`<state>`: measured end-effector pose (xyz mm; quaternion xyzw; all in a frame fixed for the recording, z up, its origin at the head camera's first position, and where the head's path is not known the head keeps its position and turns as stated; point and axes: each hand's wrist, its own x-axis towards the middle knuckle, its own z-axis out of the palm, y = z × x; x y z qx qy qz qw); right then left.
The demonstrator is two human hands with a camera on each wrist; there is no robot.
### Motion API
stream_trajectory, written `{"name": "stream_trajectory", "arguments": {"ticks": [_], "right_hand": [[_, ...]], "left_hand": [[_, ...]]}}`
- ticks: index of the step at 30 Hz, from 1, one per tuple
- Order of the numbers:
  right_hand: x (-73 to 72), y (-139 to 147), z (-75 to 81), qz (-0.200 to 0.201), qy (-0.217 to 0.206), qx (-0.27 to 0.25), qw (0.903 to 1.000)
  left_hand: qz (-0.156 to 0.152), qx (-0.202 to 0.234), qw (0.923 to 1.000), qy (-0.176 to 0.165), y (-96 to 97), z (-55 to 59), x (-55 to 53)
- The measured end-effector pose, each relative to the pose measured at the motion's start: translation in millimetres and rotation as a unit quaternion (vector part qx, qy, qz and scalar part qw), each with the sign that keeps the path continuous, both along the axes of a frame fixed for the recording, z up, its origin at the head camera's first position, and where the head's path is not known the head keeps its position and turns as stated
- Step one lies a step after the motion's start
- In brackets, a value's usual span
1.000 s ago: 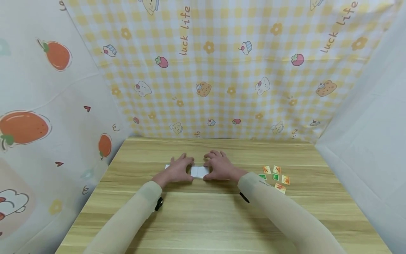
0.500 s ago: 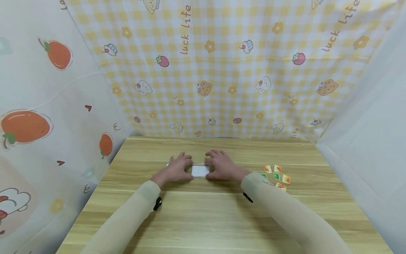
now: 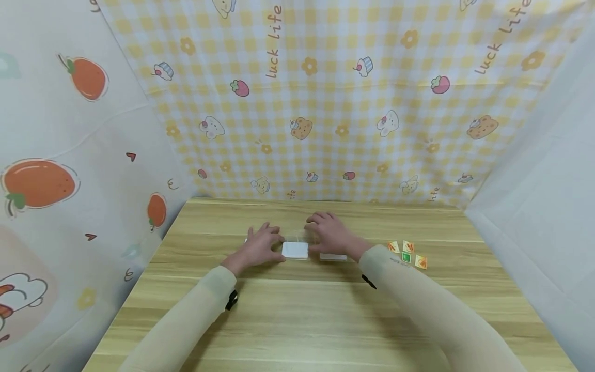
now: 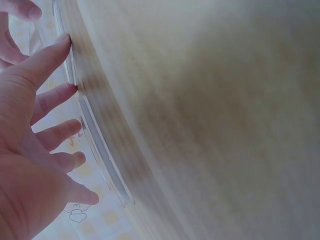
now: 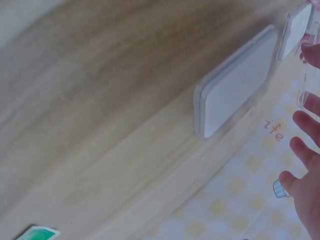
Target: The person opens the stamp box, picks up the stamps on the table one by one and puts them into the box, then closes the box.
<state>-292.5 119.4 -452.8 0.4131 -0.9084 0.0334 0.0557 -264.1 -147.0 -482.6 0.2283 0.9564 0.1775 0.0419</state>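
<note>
Three flat clear cases with white faces lie in a row on the table. My left hand [image 3: 260, 247] holds the left end of the middle case [image 3: 295, 250] between thumb and forefinger; its other fingers are spread. A clear plastic lid [image 5: 302, 82] is raised above that case, pinched in my right hand [image 3: 331, 234]; its outline is faint in the head view. Below the right hand lies the right case [image 5: 237, 85], partly hidden in the head view. The left case [image 4: 104, 150] sits under the left hand's outer fingers, mostly covered from above.
Several small orange picture cards [image 3: 420, 262] and a green card [image 3: 406, 257] lie to the right on the wooden table [image 3: 297, 320]. The right sleeve [image 3: 409, 284] covers part of that area. A checked cloth [image 3: 344, 103] hangs behind the table.
My right hand has risen and shifted slightly right, lifting the clear lid off the middle case. The right case now shows beneath it. The left hand stays in place.
</note>
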Motion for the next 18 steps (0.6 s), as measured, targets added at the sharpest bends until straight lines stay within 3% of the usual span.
{"name": "stream_trajectory", "arguments": {"ticks": [9,18], "right_hand": [[-22.6,-6.9,8.2,-0.049,-0.027,-0.008,0.9984],[-39.5,-15.6,13.9,-0.114,-0.059,0.017,0.9916]], "left_hand": [[0.012,-0.007,0.9999,0.007,0.2,4.1,4.5],[0.01,-0.019,0.9998,-0.001,2.7,5.2,5.8]]}}
